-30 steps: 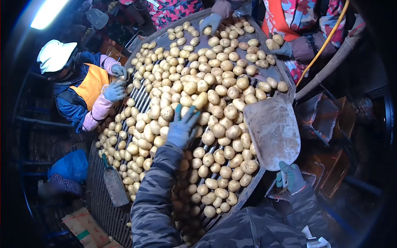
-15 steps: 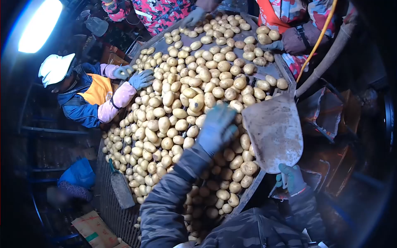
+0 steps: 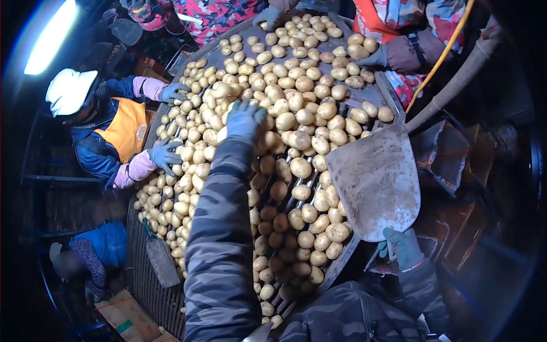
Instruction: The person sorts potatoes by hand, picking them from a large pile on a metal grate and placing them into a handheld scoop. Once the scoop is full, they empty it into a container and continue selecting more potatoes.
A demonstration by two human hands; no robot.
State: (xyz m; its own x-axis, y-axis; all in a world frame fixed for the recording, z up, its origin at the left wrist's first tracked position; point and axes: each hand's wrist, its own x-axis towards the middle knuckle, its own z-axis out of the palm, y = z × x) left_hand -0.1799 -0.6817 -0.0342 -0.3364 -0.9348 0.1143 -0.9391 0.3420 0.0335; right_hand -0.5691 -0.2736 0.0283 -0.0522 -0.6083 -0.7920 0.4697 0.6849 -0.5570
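Many pale yellow potatoes [image 3: 301, 167] cover a slatted sorting table. My left hand [image 3: 245, 119], in a blue-grey glove, lies on the heap near its middle, fingers spread and touching potatoes. At the right edge rests a shovel [image 3: 376, 176] with a broad, dirt-smeared grey blade; its long handle runs to the upper right. My right hand [image 3: 403, 248], gloved in greenish grey, grips the near rim of that blade. Dark bars show between the potatoes on the near side of my left hand.
A person in a white cap [image 3: 71, 91] works at the left side with gloved hands on the potatoes. Two others stand at the far side. A small scoop [image 3: 161, 259] lies at the left edge, near a cardboard box [image 3: 128, 313]. A yellow hose [image 3: 444, 54] hangs right.
My left hand has swept away and to the left, pushing potatoes and baring slats. The capped person's hands have moved apart. My right hand stays on the shovel.
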